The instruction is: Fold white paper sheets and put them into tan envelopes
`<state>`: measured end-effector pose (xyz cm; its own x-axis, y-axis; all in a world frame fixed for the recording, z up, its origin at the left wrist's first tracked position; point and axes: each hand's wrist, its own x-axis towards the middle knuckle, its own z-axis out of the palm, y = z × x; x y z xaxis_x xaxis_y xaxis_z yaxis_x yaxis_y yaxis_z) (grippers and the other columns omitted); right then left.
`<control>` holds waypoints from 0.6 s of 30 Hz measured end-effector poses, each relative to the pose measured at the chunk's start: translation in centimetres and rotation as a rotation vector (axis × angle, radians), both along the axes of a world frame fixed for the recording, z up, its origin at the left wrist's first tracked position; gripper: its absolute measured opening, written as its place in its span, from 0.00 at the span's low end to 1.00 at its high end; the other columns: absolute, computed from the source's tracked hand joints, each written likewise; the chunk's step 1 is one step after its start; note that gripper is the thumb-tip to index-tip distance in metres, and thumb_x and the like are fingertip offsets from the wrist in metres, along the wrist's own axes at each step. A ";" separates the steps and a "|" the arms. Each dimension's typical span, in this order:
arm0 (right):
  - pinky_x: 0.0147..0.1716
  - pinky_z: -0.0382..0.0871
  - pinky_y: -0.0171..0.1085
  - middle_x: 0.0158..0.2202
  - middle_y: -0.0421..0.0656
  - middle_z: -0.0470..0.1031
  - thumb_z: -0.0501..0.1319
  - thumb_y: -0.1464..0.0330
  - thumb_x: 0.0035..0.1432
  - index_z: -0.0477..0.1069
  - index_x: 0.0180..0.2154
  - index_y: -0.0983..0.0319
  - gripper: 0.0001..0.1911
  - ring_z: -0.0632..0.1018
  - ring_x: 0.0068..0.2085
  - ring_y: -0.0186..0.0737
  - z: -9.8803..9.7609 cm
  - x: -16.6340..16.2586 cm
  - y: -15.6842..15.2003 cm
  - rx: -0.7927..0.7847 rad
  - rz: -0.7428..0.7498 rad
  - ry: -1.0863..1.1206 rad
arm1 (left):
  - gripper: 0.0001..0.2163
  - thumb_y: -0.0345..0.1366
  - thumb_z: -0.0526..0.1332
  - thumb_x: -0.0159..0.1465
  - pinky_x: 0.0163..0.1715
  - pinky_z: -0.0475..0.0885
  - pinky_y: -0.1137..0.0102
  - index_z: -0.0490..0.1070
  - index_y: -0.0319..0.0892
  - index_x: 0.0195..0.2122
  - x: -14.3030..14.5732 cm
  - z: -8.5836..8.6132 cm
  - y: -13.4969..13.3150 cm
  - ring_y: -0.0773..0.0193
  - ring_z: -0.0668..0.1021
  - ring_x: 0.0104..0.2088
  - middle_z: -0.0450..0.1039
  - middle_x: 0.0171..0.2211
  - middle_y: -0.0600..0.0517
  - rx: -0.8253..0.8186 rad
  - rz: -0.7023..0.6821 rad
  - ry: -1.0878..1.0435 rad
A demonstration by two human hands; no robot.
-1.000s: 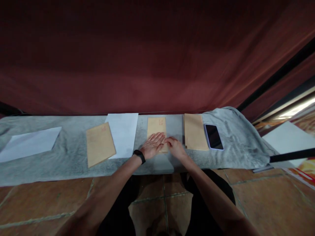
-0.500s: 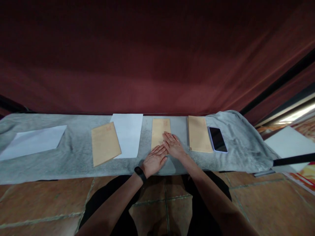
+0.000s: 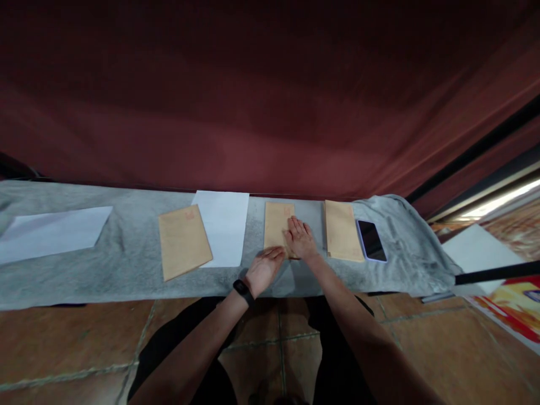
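A brown envelope lies in the middle of a grey cloth-covered table. My right hand lies flat on its right half, fingers stretched out. My left hand, with a black band on the wrist, rests at the envelope's near edge with fingers extended and touching that edge. Neither hand holds anything.
A second brown envelope and a dark phone lie to the right. To the left are a white sheet, another brown envelope and a white sheet far left. A red curtain hangs behind. Tiled floor lies below.
My right hand slid farther up the middle envelope. My left hand drew back from on top of it to its near edge. The view shifted slightly.
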<state>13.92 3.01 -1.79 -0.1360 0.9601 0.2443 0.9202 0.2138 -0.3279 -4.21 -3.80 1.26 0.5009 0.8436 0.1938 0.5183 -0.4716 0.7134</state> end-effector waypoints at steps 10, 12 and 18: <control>0.70 0.50 0.50 0.70 0.46 0.58 0.42 0.63 0.74 0.59 0.68 0.60 0.27 0.60 0.71 0.42 1.4 2.6 -4.0 -0.179 0.141 0.008 | 0.11 0.31 0.55 0.68 0.58 0.70 0.57 0.78 0.45 0.44 -0.2 -0.1 0.4 0.55 0.77 0.54 0.77 0.52 0.44 -0.015 0.012 -0.016; 0.69 0.52 0.52 0.70 0.47 0.60 0.42 0.63 0.74 0.61 0.67 0.60 0.26 0.61 0.70 0.44 1.7 3.2 -4.9 -0.196 0.166 0.036 | 0.12 0.29 0.56 0.67 0.58 0.70 0.58 0.78 0.46 0.44 -0.1 -0.4 0.7 0.56 0.77 0.53 0.77 0.51 0.46 -0.020 0.035 -0.035; 0.69 0.55 0.53 0.68 0.53 0.62 0.45 0.64 0.73 0.59 0.68 0.67 0.27 0.62 0.70 0.47 1.4 2.5 -8.8 -0.018 0.113 0.100 | 0.13 0.24 0.56 0.63 0.58 0.70 0.56 0.77 0.45 0.43 0.7 -1.4 1.8 0.57 0.75 0.52 0.77 0.47 0.47 0.021 0.117 -0.094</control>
